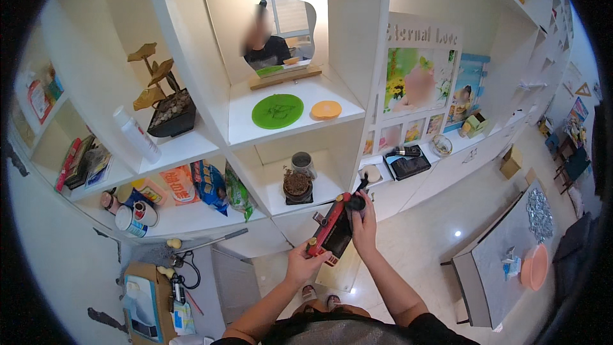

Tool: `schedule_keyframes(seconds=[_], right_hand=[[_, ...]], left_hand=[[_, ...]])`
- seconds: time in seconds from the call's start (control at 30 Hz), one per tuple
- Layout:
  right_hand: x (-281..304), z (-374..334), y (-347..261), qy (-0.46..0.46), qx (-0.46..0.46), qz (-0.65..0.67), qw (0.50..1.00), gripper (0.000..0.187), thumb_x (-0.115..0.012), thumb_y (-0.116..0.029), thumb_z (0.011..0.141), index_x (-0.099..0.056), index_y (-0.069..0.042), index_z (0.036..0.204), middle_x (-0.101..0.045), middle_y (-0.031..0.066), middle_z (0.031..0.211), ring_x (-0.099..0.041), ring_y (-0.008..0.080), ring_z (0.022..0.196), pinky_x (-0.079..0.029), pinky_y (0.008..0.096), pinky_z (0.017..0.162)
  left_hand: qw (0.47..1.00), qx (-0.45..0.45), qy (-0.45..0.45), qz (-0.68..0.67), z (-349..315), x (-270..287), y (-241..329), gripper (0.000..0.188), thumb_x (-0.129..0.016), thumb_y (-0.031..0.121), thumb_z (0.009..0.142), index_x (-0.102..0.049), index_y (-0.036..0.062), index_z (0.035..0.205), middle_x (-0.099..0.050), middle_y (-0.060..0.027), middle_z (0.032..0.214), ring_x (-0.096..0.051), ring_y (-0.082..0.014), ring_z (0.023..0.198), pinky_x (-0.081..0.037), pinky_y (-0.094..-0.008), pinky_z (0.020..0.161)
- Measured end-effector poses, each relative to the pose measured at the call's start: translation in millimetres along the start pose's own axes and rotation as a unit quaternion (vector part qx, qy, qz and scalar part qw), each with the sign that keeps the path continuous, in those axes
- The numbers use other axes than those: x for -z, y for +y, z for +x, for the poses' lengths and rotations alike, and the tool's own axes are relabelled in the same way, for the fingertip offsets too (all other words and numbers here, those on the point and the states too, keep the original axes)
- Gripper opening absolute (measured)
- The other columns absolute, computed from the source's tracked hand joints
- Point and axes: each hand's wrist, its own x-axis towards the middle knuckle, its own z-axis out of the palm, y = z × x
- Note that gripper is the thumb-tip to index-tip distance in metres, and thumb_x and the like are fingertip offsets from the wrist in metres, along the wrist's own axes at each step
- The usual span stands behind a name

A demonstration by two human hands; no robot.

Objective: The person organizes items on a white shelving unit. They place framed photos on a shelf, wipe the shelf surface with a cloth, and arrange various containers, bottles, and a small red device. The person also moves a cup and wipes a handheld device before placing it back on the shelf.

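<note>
Both hands are up in front of the white shelf unit (191, 57), sharing a red handheld game console (332, 229) with a dark screen. The left hand (301, 263) is closed around its lower end, thumb over the red edge. The right hand (364, 217) grips the upper end, fingers curled behind it and the thumb by a round black knob. The console hangs tilted in the air between them, just below the shelf that carries a small brown potted plant (297, 185) and a grey mug (302, 163). One shelf higher lie a green round mat (277, 111) and an orange disc (326, 110). Snack bags (209, 185) sit to the left. Off to the right stands a low grey table (504, 262) with a pink bowl (535, 267).
</note>
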Motion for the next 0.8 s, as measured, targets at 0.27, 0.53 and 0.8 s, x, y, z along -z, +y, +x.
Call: schedule_keyframes(seconds=[0.27,0.53,0.8], right_hand=[[16.5,-74.3,-44.8,-0.181,0.108,-0.063,0.975,0.056,-0.047,0.003,0.069,-0.045,-0.002,0.125,-0.04,0.0184,0.132,-0.034,0.0348,0.126,-0.025,0.0406,0.106],[74.0,-8.5,-2.2,-0.154,-0.294,0.25,0.909,0.04,-0.063,-0.026,0.083,-0.054,-0.003,0.114,-0.06,0.0033,0.098,-0.055,0.0111,0.085,-0.044,0.025,0.077],[33.3,-82.2,-26.2,0.007,-0.275,0.356,0.893,0.033,-0.065,-0.01,0.08,-0.052,-0.006,0.11,-0.059,0.0032,0.096,-0.057,0.0123,0.084,-0.046,0.0265,0.074]], left_hand=[[1.0,-0.017,0.013,0.001,-28.2,-3.4,9.4,0.033,-0.072,0.003,0.073,-0.06,-0.0004,0.104,-0.064,-0.0049,0.092,-0.061,-0.0114,0.079,-0.05,-0.0245,0.073],[0.996,0.041,-0.02,0.08,-61.2,-1.2,30.3,0.036,-0.074,0.012,0.072,-0.061,0.0,0.103,-0.064,-0.0063,0.09,-0.062,-0.0133,0.079,-0.051,-0.0278,0.073],[0.995,-0.015,0.049,-0.083,-42.3,32.6,-6.0,0.049,-0.066,0.004,0.077,-0.044,0.0034,0.121,-0.057,-0.0074,0.111,-0.056,-0.0175,0.1,-0.047,-0.0319,0.085]])
